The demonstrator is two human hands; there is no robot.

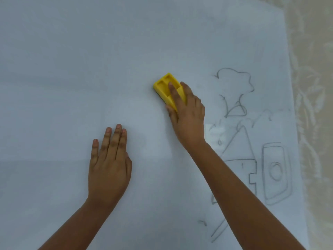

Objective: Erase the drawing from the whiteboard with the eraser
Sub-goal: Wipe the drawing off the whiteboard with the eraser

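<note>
The white whiteboard [72, 69] fills almost the whole view. A yellow plastic eraser [164, 85] lies flat on it near the centre, and my right hand [187, 114] grips it, one finger stretched along its top. To the right of that hand is the grey line drawing [252, 150]: a cloud-like outline at the top, a house with a pointed roof in the middle, a rounded rectangle with a circle beside it. My right forearm covers part of the house. My left hand [110, 165] rests flat on the board at lower centre, fingers together, holding nothing.
A cream patterned surface [313, 87] runs along the board's right edge. The left and upper parts of the board carry no marks. Faint smudges show around the house's roof.
</note>
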